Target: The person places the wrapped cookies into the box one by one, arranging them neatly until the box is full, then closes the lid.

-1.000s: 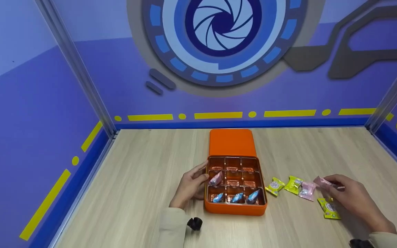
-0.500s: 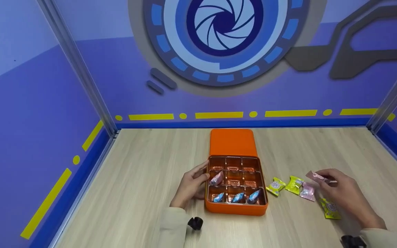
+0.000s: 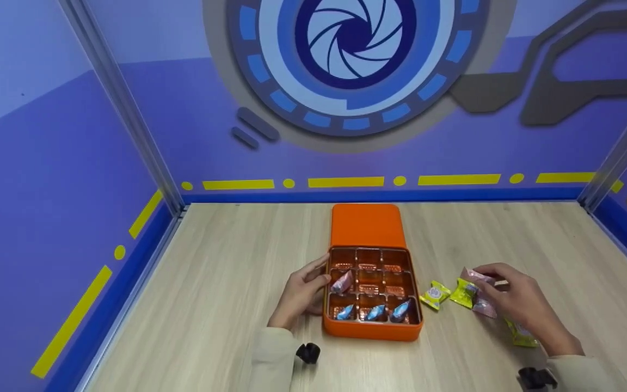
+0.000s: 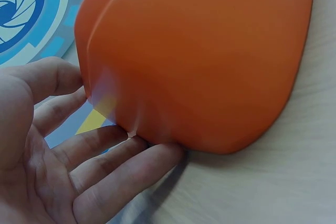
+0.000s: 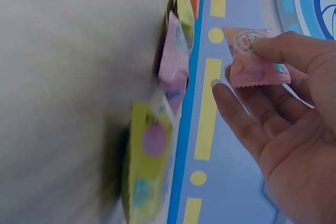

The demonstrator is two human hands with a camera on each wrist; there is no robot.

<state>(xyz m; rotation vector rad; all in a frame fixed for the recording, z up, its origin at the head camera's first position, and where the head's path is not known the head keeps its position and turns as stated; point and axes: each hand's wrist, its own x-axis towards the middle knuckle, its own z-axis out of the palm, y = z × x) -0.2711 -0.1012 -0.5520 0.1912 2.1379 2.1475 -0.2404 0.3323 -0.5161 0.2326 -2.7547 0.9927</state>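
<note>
My left hand (image 3: 300,288) holds the left side of an orange box (image 3: 370,331), thumb at the rim and fingertips against the outer wall. Inside, a clear divided insert carries a pink wrapped candy (image 3: 342,282) in the middle-left compartment. Blue wrapped candies (image 3: 375,312) fill the three front compartments. To the right, my right hand (image 3: 523,299) pinches another pink wrapped candy (image 5: 257,69) between thumb and fingers, raised over the loose candies. Below it lie a yellow candy (image 3: 463,293) and a pink candy (image 3: 485,308), the latter partly hidden by the hand.
Another yellow candy (image 3: 435,295) lies by the box's right side, and one more yellow candy (image 3: 521,335) sits under my right wrist. The orange lid (image 3: 367,224) lies behind the box. Blue printed panels (image 3: 270,163) wall in the wooden table (image 3: 226,272).
My right hand has carried the pinched pink candy leftward, from beside the loose candies to over them. The left hand and the box have stayed in place.
</note>
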